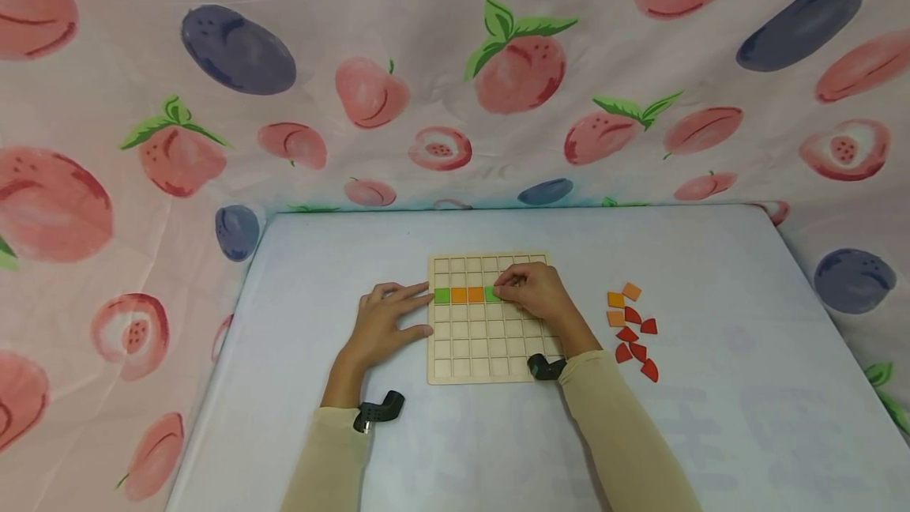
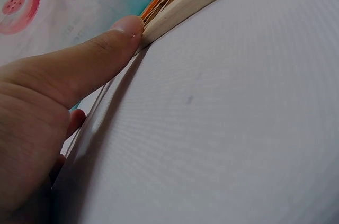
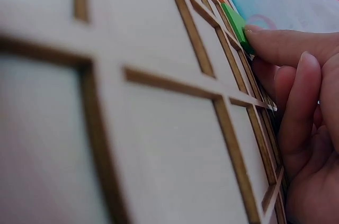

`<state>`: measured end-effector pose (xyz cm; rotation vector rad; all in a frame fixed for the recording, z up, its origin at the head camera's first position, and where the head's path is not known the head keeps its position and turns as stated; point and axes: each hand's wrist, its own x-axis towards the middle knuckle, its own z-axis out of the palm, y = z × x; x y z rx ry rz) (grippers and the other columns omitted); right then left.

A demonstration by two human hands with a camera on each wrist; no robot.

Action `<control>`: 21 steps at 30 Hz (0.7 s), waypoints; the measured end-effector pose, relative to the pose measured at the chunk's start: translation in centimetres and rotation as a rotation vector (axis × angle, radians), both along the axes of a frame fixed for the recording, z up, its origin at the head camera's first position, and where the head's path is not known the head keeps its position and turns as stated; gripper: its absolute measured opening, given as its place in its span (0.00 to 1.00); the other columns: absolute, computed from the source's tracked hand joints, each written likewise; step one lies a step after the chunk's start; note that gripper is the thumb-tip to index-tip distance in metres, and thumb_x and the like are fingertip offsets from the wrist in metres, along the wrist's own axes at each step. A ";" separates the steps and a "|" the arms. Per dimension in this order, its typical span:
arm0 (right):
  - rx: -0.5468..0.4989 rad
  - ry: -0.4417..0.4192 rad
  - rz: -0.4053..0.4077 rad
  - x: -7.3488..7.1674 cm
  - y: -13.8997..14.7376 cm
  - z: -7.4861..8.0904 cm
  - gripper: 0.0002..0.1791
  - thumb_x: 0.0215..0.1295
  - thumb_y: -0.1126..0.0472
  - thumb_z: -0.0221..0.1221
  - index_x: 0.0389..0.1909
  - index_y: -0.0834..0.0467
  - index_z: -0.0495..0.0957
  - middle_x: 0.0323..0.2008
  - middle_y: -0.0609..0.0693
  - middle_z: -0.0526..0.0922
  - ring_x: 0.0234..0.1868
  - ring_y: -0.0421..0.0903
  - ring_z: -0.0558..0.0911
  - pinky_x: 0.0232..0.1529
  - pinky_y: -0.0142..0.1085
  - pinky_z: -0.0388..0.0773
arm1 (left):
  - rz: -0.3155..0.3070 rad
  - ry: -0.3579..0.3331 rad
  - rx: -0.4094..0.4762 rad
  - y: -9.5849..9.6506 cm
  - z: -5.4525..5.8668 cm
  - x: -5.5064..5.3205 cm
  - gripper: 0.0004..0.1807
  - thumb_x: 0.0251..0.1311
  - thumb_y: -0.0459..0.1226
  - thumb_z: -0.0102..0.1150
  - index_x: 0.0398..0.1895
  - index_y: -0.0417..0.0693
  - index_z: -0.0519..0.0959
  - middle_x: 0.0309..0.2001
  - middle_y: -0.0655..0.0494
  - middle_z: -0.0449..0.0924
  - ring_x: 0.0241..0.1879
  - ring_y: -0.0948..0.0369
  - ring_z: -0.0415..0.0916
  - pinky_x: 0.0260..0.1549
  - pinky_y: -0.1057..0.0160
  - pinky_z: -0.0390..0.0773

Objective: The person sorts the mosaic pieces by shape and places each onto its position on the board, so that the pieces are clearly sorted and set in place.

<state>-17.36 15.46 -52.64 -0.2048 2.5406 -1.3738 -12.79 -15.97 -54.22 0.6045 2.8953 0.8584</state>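
Note:
A square wooden grid board point(image 1: 462, 350) lies on the white table. From its left edge, one row holds a green square tile point(image 1: 442, 296) and two orange square tiles point(image 1: 467, 295). Just right of these, my right hand point(image 1: 539, 292) pinches another green square tile point(image 3: 237, 27) between thumb and index finger; in the right wrist view it stands tilted at its cell. My left hand point(image 1: 380, 318) rests at the board's left side with fingers extended, and its thumb point(image 2: 127, 28) touches the board's edge in the left wrist view.
Right of the board lie a few loose orange and yellow square tiles point(image 1: 615, 299) and several red quarter-round pieces point(image 1: 637, 352). Each wrist wears a black camera point(image 1: 380, 408). A fruit-print cloth point(image 1: 441, 85) hangs behind the table and along its sides.

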 end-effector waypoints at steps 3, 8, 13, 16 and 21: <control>0.000 0.002 -0.001 0.0 -0.1 0.1 0.04 0.63 0.56 0.71 0.35 0.51 0.89 0.27 0.48 0.85 0.19 0.46 0.76 0.27 0.40 0.75 | 0.002 -0.003 -0.003 0.0 0.0 0.0 0.33 0.59 0.59 0.67 0.68 0.67 0.77 0.73 0.71 0.69 0.69 0.55 0.62 0.62 0.46 0.59; 0.002 0.010 -0.001 0.1 -0.2 0.4 0.03 0.62 0.56 0.71 0.34 0.51 0.89 0.26 0.48 0.85 0.19 0.45 0.76 0.26 0.38 0.74 | 0.003 0.000 -0.006 0.0 0.0 0.0 0.33 0.59 0.59 0.67 0.68 0.67 0.77 0.73 0.71 0.69 0.69 0.55 0.62 0.61 0.47 0.60; 0.005 0.017 0.001 0.1 -0.2 0.3 0.03 0.62 0.56 0.71 0.33 0.51 0.89 0.26 0.47 0.85 0.19 0.45 0.76 0.25 0.38 0.74 | 0.001 0.001 -0.006 0.0 0.0 0.0 0.33 0.59 0.60 0.67 0.68 0.67 0.77 0.73 0.72 0.69 0.68 0.55 0.62 0.62 0.47 0.60; 0.012 0.025 0.002 0.1 -0.2 0.2 0.03 0.63 0.56 0.71 0.33 0.50 0.89 0.25 0.47 0.85 0.19 0.45 0.76 0.25 0.38 0.74 | 0.000 0.002 -0.005 0.0 0.0 0.0 0.33 0.59 0.60 0.67 0.68 0.67 0.77 0.73 0.71 0.69 0.68 0.55 0.62 0.62 0.47 0.59; 0.016 0.024 0.001 0.1 -0.2 0.1 0.03 0.63 0.55 0.71 0.33 0.50 0.88 0.26 0.47 0.85 0.20 0.45 0.76 0.26 0.39 0.74 | 0.000 0.004 -0.007 0.0 0.0 0.0 0.33 0.59 0.60 0.67 0.68 0.67 0.77 0.73 0.71 0.69 0.68 0.55 0.62 0.62 0.46 0.59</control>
